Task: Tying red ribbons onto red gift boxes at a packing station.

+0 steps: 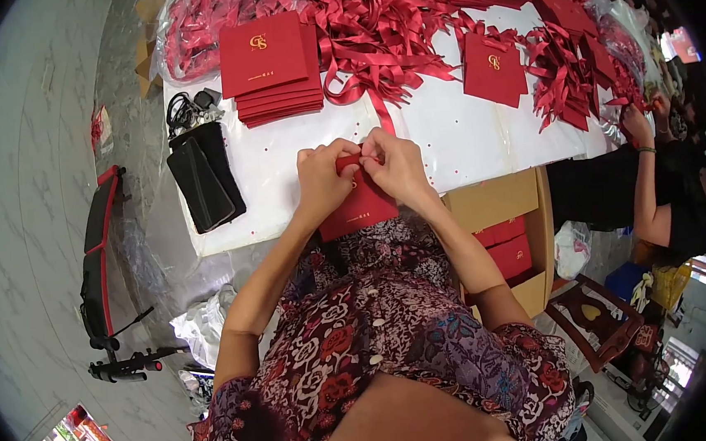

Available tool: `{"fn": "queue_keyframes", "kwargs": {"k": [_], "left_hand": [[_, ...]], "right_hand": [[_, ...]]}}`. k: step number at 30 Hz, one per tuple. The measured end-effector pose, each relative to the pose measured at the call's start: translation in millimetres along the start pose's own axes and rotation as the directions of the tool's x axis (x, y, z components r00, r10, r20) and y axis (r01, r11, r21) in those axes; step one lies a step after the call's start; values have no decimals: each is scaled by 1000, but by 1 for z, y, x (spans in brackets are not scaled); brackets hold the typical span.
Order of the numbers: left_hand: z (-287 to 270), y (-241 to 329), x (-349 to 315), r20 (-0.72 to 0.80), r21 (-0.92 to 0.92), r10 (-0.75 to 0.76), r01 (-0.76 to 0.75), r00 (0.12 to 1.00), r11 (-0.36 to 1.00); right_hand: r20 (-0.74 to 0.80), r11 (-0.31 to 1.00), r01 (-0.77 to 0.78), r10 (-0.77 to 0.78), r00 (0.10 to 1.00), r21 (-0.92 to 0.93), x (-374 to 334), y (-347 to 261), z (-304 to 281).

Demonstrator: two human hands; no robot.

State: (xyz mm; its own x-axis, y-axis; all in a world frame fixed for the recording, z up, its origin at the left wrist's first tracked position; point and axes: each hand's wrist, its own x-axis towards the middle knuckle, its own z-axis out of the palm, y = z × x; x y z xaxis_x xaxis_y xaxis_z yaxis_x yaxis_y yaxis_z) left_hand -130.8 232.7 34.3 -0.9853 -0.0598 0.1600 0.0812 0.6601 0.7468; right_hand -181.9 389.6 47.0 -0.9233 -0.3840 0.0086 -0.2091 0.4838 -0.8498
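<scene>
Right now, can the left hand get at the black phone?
Likely yes: open white tabletop lies between the left hand and black phone, but that hand is holding the red pouch.

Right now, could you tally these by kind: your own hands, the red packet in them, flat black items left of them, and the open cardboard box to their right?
Left hand and right hand: 2
Red packet: 1
Flat black items: 2
Open cardboard box: 1
Total: 6
</scene>
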Motion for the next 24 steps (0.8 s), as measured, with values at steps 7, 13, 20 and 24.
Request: {"fn": "queue_keyframes", "kwargs": {"k": [7,13,20,24], "left_hand": [[-13,8,3,89,53,28,-33,996,998],[-20,-3,4,205,24,161,-169,966,985],[-23,17,9,179,187,379,-410,908,893],[-27,15,16,118,187,396,-412,911,892]], "right_hand": [[67,977,62,-50,997,-203,2,-3,-13],[296,960,256,-214,931,-111,15,26,-23],[632,954,-245,85,770,171,41,48,-27],[673,933,-254,18,740,255,49,34,-23]]}}
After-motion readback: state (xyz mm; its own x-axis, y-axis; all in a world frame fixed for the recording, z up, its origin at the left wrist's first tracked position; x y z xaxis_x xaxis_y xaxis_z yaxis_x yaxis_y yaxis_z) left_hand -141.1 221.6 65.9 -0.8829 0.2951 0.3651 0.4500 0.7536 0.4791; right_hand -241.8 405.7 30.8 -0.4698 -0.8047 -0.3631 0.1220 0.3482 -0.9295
